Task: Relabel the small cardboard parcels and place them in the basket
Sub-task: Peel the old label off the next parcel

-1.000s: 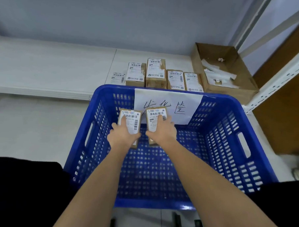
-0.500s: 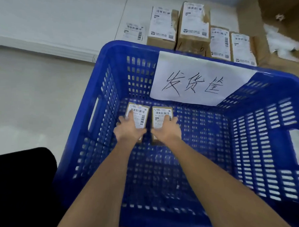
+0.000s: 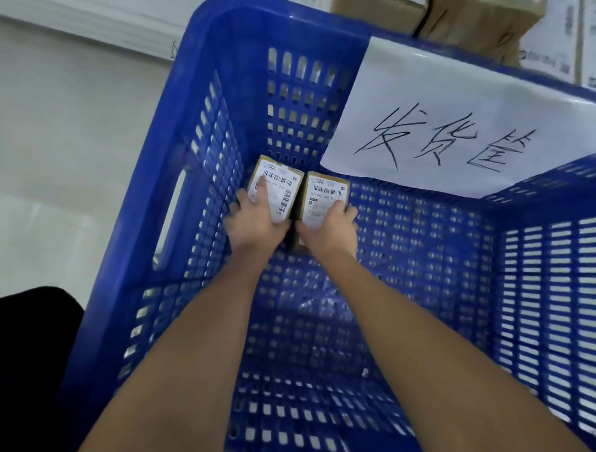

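Head view: left hand [image 3: 255, 224] and right hand [image 3: 329, 229] each grip a small labelled parcel [image 3: 276, 184], [image 3: 325, 196] side by side, centre-left, low inside the blue basket [image 3: 200, 95]; they look light and stiff, best held by the edges

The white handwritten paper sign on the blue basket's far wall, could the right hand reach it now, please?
Probably not yet: the right hand grips a small cardboard parcel; the white handwritten paper sign hangs unobstructed just beyond.

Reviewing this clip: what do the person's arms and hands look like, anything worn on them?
Both forearms are bare up to the frame edge: no sleeves show. The left hand and right hand wear no gloves; no ring, watch or wristband is visible.
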A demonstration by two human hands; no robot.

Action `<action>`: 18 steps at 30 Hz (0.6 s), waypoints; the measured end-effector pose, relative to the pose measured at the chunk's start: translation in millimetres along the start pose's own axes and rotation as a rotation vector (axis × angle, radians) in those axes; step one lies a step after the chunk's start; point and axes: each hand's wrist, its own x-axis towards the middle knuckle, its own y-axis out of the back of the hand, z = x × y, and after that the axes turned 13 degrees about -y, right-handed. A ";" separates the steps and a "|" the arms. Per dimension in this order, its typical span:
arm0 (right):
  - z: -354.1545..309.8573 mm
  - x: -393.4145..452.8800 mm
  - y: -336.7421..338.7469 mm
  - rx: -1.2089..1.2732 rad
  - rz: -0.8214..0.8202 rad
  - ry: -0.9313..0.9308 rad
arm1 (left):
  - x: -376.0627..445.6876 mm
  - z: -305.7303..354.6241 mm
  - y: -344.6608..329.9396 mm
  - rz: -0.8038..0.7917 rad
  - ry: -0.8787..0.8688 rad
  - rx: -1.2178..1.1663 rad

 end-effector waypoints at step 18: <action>13.8 -7.5 -3.1 -0.519 0.109 0.467 | -3.6 -17.0 -16.5 0.148 -0.317 0.220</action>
